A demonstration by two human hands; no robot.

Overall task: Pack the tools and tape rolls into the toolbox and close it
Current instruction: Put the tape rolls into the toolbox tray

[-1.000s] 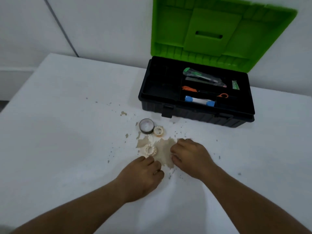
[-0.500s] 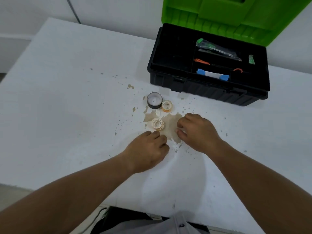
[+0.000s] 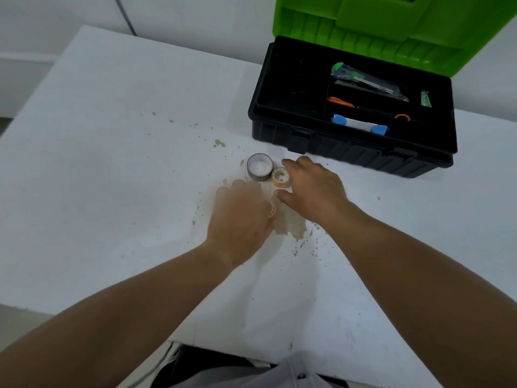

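Fingers [image 3: 291, 163] spread around orange tape roll [image 3: 280, 177], black roll [image 3: 259, 170] just beside

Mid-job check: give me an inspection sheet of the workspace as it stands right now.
Surface: white table, brown stain and flecks mid-table.
Job's things: toolbox open, green lid raised; tools in its right compartments, left one looks empty. Black tape roll and small clear roll on table, touching; another small roll mostly hidden under left hand.
Clutter: nothing seen.
Grippers: left hand over that roll, grip unclear; right hand open, spread beside the clear roll.
Cables: one possible cord below the table edge.
Surroundings: white wall.
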